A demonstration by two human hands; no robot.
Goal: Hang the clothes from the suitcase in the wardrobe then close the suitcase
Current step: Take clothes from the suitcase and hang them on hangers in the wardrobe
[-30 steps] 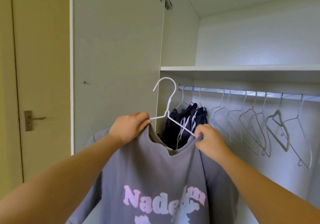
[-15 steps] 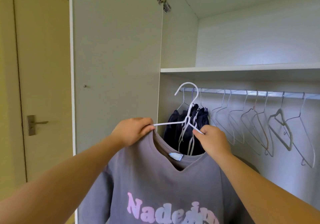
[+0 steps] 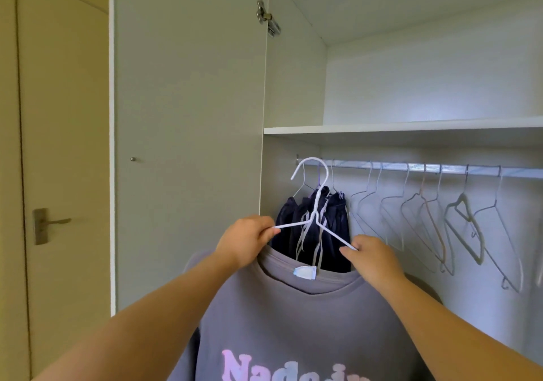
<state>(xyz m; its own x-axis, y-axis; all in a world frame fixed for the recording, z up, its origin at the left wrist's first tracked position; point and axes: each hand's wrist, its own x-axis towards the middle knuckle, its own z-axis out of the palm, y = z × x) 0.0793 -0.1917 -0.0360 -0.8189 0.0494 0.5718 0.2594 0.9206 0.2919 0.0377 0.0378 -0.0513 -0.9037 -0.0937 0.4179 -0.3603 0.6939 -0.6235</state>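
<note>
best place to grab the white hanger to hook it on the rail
Pinch the twisted neck of the white hanger just below the hook, coming from the near side: it is bare above the collar of the grey shirt, leaving the hook free for the rail.

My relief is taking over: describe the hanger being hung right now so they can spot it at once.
Find the rail under the wardrobe shelf. Near its left end, in front of the dark clothes, a white hanger is held up. Unlike the bare hangers to its right, it carries a grey shirt, and the left hand and right hand grip its arms.
</note>
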